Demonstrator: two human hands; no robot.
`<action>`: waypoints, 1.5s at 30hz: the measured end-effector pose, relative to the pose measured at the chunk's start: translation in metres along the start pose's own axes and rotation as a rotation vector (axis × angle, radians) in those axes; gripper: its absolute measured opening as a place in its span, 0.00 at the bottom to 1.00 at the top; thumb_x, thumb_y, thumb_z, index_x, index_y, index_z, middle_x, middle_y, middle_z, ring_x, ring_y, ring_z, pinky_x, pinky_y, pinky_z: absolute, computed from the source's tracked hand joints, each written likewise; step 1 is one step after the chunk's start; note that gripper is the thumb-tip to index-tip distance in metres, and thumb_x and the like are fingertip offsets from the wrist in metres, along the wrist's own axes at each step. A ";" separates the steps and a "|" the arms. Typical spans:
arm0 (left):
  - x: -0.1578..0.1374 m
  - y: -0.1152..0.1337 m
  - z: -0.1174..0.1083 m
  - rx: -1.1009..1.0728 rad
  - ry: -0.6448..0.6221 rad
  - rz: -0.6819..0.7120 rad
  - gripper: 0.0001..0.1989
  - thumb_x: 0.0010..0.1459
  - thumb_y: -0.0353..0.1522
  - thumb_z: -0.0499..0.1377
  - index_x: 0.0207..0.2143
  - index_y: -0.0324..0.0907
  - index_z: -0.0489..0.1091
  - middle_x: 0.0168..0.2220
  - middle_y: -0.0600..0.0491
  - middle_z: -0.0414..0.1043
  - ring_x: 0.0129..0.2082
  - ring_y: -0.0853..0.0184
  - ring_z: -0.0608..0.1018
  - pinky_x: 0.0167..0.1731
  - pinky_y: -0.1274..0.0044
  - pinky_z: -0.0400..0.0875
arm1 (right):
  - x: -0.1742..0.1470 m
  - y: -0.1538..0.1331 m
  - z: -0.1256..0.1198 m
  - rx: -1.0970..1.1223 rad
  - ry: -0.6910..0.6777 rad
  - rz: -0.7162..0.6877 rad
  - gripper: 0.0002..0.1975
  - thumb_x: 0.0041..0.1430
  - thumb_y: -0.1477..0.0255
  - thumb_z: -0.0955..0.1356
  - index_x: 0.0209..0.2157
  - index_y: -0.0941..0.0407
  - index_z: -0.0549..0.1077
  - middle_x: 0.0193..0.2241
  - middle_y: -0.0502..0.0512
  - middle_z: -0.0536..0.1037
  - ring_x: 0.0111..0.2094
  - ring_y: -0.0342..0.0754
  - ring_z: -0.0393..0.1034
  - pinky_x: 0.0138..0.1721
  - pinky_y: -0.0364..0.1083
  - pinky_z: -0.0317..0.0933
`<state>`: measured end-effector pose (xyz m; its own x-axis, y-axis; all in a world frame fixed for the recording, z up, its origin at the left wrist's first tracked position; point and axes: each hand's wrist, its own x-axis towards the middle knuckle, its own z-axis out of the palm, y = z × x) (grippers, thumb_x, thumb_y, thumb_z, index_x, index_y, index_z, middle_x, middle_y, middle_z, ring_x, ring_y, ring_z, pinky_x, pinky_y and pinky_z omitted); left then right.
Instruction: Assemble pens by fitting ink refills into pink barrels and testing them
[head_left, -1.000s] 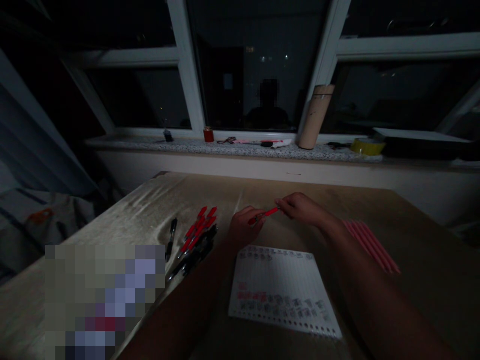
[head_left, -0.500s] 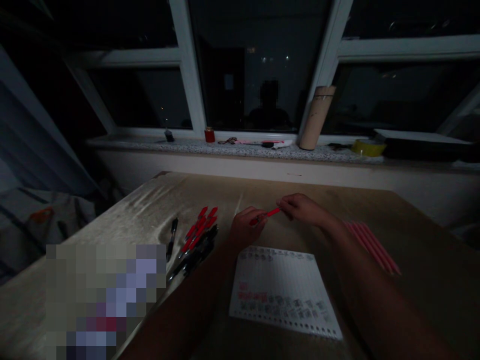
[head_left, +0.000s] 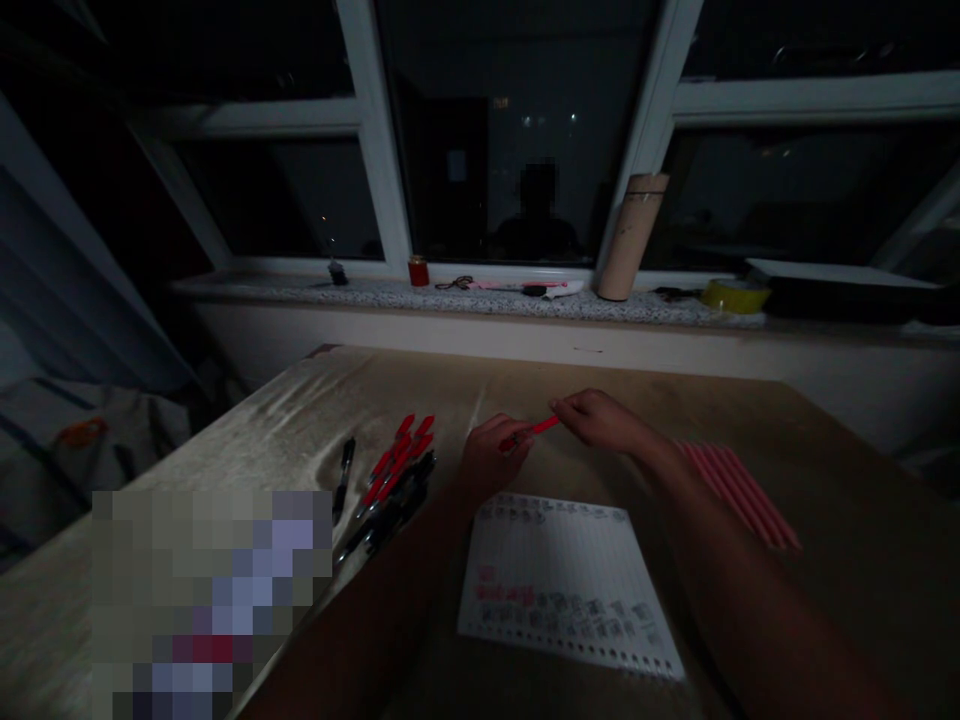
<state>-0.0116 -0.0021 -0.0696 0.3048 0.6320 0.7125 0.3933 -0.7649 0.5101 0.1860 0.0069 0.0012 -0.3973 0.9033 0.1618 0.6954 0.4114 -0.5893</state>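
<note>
Above the far edge of the paper, a red pen point(head_left: 545, 425) is held slantwise between both hands. My left hand point(head_left: 491, 455) is closed round its lower left part, and my right hand point(head_left: 600, 418) pinches the upper right end, hiding that tip. Lined paper point(head_left: 562, 560) with punched holes lies below the hands, carrying rows of small black and red scribbles. Left of my left hand lie several red pens point(head_left: 397, 460) and, beside them, a bunch of black pens point(head_left: 394, 515). One black pen point(head_left: 344, 475) rests apart from these.
Pink sticks, perhaps pencils point(head_left: 739, 495), lie side by side on the table point(head_left: 675, 400) beyond my right forearm. On the windowsill point(head_left: 495, 300) stand a red jar point(head_left: 418, 271), a tall tan cylinder point(head_left: 634, 238) and a yellow tape roll point(head_left: 735, 297). A blurred patch covers the lower left.
My right hand has shifted very slightly left along the red pen. Otherwise the hands, pens and paper look the same.
</note>
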 end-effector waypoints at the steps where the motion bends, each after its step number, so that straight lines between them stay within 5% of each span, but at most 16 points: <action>1: 0.000 0.000 0.000 0.002 0.001 -0.002 0.09 0.56 0.34 0.56 0.36 0.39 0.73 0.30 0.50 0.72 0.30 0.70 0.73 0.33 0.78 0.67 | 0.000 0.000 0.001 0.007 0.008 0.014 0.25 0.58 0.55 0.58 0.14 0.55 0.59 0.10 0.47 0.59 0.16 0.41 0.54 0.24 0.43 0.48; 7: 0.002 0.001 0.001 0.021 0.019 -0.062 0.07 0.55 0.33 0.57 0.35 0.40 0.73 0.31 0.50 0.73 0.31 0.69 0.74 0.34 0.77 0.67 | -0.002 0.001 -0.002 0.147 -0.044 0.031 0.24 0.59 0.53 0.57 0.20 0.56 0.63 0.13 0.47 0.63 0.16 0.42 0.58 0.22 0.42 0.51; 19: 0.003 0.002 0.000 0.015 -0.098 -0.095 0.12 0.60 0.35 0.51 0.35 0.39 0.72 0.32 0.49 0.74 0.32 0.68 0.74 0.35 0.77 0.67 | 0.001 0.001 -0.003 -0.035 0.061 -0.080 0.19 0.60 0.60 0.57 0.19 0.55 0.59 0.15 0.46 0.60 0.19 0.41 0.55 0.24 0.42 0.48; 31: 0.002 -0.005 0.001 0.027 0.063 -0.063 0.07 0.55 0.33 0.58 0.33 0.40 0.74 0.30 0.50 0.73 0.30 0.69 0.74 0.33 0.78 0.69 | 0.003 0.010 0.011 0.217 0.039 0.090 0.22 0.56 0.55 0.58 0.16 0.55 0.60 0.11 0.45 0.60 0.14 0.40 0.55 0.19 0.41 0.49; 45: 0.002 -0.001 0.001 -0.005 -0.055 -0.140 0.09 0.56 0.34 0.56 0.34 0.39 0.73 0.33 0.49 0.75 0.32 0.68 0.75 0.36 0.76 0.68 | 0.005 0.016 0.013 0.262 0.090 0.090 0.24 0.55 0.52 0.60 0.16 0.55 0.59 0.12 0.45 0.60 0.15 0.40 0.55 0.19 0.41 0.50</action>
<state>-0.0102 0.0003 -0.0689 0.2948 0.7383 0.6067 0.4310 -0.6694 0.6051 0.1874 0.0164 -0.0183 -0.2783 0.9467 0.1623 0.5420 0.2942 -0.7872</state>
